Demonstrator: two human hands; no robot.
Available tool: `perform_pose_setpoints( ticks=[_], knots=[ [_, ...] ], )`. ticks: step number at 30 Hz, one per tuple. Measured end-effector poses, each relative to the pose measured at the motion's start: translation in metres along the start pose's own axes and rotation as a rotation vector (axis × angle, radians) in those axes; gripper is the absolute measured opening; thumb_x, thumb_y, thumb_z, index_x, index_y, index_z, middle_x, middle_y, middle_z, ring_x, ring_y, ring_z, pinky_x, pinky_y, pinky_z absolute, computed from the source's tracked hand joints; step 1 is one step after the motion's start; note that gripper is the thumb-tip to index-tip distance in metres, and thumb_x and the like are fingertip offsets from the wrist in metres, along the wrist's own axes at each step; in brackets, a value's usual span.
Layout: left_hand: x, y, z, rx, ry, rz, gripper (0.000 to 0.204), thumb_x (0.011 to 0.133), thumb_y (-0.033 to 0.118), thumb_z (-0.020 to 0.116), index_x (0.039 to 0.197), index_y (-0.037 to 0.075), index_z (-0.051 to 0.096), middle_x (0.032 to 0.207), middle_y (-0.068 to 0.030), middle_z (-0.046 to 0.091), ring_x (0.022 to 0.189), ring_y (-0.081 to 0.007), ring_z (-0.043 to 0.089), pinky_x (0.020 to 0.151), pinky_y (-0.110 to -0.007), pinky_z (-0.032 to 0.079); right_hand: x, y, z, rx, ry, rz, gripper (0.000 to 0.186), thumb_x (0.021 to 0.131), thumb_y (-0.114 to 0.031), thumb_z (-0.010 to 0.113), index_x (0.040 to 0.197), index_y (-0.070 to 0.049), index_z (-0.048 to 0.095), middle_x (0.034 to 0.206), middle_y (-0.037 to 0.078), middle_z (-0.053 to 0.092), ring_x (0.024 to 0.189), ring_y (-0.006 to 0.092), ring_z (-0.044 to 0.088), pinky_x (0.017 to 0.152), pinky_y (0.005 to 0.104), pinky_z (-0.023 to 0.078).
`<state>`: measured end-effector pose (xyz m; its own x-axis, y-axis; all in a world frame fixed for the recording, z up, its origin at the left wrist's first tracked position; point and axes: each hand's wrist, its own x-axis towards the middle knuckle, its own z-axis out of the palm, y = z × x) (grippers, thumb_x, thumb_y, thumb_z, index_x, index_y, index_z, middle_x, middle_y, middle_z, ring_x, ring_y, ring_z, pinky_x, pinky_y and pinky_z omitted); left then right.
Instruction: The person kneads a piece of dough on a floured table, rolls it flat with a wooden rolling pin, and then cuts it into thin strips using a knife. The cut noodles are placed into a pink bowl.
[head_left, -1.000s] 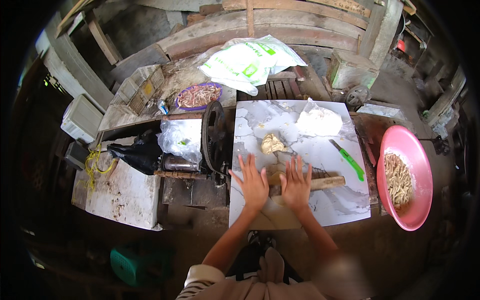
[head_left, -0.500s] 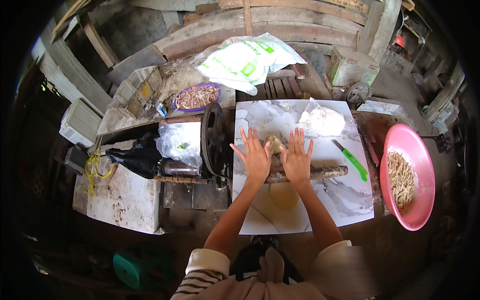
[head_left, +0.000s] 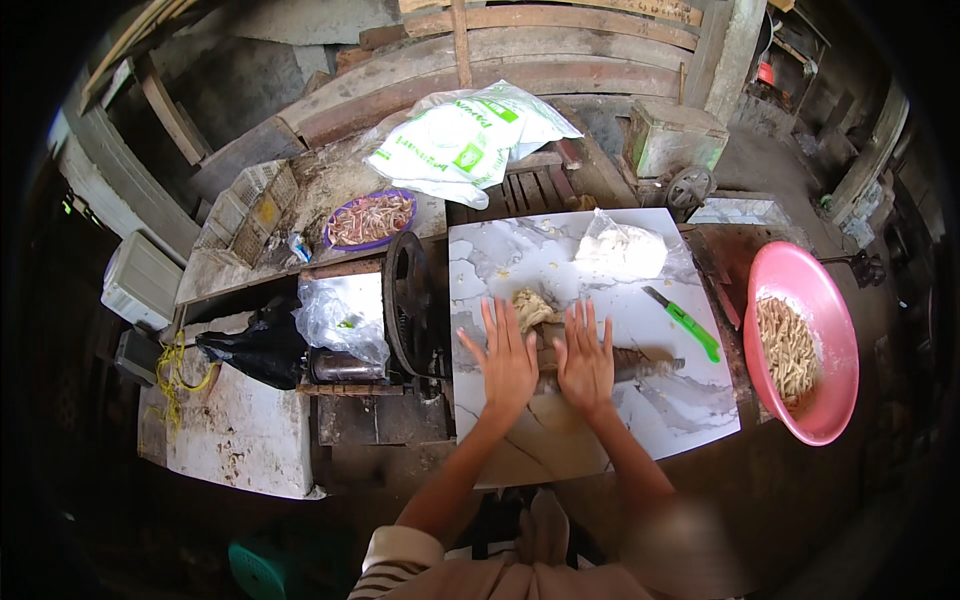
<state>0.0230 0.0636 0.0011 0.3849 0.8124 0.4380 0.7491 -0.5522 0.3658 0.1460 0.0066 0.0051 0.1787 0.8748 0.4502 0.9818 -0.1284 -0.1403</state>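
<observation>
Both my hands lie flat over a brown rolling pin (head_left: 648, 367) on a marble-patterned board (head_left: 640, 425). My left hand (head_left: 508, 368) has its fingers stretched forward and its thumb side toward the middle. Beside it, my right hand (head_left: 586, 368) is also open, palm down on the pin. The pin is blurred by motion, and what lies beneath it is mostly hidden. Just beyond my fingers rests a lump of dough (head_left: 533, 308). Farther back on the board is a clear bag of white powder (head_left: 622, 250). A green-handled knife (head_left: 690, 328) lies to the right.
A pink basin (head_left: 838, 345) of pale strips stands right of the board. On the left are a machine with a dark wheel (head_left: 405, 290) and a black bag (head_left: 262, 348). Behind sit a purple-rimmed tray (head_left: 370, 220) of strips and a white-green sack (head_left: 470, 140).
My hands and the rolling pin have moved toward me over the board. The flattened dough piece that showed in front of the pin is now covered. The view has shifted slightly.
</observation>
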Motion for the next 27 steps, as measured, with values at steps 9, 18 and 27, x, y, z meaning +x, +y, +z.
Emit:
perform_pose_setpoints(
  ticks=[9, 18, 27],
  knots=[
    [0.003, -0.007, 0.01, -0.109, 0.035, -0.007, 0.063, 0.094, 0.028, 0.045, 0.143, -0.006, 0.024, 0.152, -0.0204, 0.019, 0.143, -0.0344, 0.011, 0.106, -0.066, -0.002, 0.004, -0.003, 0.004, 0.01, 0.022, 0.075, 0.058, 0.097, -0.033, 0.04, 0.141, 0.004, 0.03, 0.148, 0.02, 0.029, 0.141, 0.0266, 0.021, 0.114, 0.0505, 0.012],
    [-0.067, 0.021, -0.024, 0.064, -0.122, 0.112, 0.063, 0.092, 0.027, 0.049, 0.141, -0.006, 0.027, 0.149, -0.0192, 0.028, 0.142, -0.0327, 0.018, 0.105, -0.069, 0.004, -0.072, -0.003, -0.026, 0.148, -0.132, 0.042, 0.058, 0.095, -0.031, 0.042, 0.141, 0.003, 0.031, 0.149, 0.018, 0.028, 0.142, 0.0288, 0.02, 0.114, 0.0498, 0.013],
    [0.043, 0.0, 0.019, 0.093, 0.083, -0.012, 0.059, 0.097, 0.028, 0.042, 0.141, -0.008, 0.027, 0.147, -0.0189, 0.032, 0.142, -0.0328, 0.015, 0.107, -0.067, 0.002, 0.045, 0.015, 0.023, -0.063, 0.124, 0.07, 0.058, 0.097, -0.034, 0.039, 0.138, 0.006, 0.034, 0.151, 0.017, 0.025, 0.142, 0.0258, 0.017, 0.114, 0.0506, 0.011]
  ],
)
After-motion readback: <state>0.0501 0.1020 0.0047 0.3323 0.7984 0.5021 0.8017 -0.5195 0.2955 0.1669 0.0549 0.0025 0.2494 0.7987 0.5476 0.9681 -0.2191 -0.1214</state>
